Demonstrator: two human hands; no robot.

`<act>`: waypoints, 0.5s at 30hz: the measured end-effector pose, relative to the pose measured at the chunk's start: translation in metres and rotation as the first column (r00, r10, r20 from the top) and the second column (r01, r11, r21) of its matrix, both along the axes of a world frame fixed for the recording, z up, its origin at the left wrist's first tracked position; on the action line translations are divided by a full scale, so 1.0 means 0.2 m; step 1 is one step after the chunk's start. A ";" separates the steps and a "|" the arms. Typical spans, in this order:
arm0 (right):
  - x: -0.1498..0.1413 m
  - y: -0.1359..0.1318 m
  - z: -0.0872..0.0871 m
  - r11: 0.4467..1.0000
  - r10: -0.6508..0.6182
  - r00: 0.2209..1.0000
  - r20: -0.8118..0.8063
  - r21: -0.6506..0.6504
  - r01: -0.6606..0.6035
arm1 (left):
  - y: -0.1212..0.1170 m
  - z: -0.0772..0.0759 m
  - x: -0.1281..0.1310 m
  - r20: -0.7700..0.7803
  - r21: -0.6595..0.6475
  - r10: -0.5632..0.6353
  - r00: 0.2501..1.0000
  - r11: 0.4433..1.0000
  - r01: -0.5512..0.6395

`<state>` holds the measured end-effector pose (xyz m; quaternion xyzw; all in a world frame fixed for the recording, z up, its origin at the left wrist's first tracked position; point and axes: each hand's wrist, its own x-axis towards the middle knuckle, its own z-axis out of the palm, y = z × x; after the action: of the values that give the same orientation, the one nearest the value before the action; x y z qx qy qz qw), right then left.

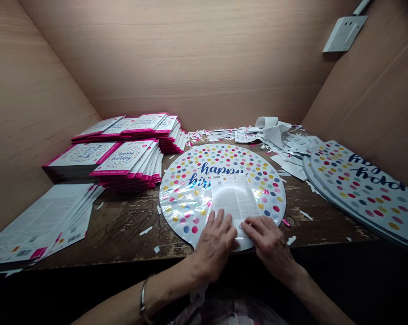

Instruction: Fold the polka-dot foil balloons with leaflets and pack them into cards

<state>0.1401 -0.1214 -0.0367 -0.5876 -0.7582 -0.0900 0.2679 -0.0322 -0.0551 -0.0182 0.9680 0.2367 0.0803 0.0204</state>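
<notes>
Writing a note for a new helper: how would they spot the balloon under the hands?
On the wooden bench, look midway between the pink-edged packets and the balloon stack at right. A dotted foil balloon lies alone, and unlike its stacked neighbours it carries a white printed sheet, under the left hand and right hand.

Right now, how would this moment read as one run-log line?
left hand: on barcoded paper sheet | right hand: on its lower edge | under it: round foil balloon

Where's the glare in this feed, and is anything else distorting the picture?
Head view: glare washes across the foil balloon left of its paper insert; the stacked balloons stretch toward the frame edge; the foreground below the table falls nearly black.
</notes>
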 end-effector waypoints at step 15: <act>0.20 -0.06 0.18 0.834 0.255 0.907 0.335 0.399 -0.382 | -0.06 0.35 -0.03 0.337 -0.016 -0.202 0.920 0.975 0.220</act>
<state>0.1802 -0.1332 -0.0013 -0.3548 -0.8326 -0.2975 0.3041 -0.0376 -0.0677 0.0509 0.9594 0.1263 0.2338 0.0948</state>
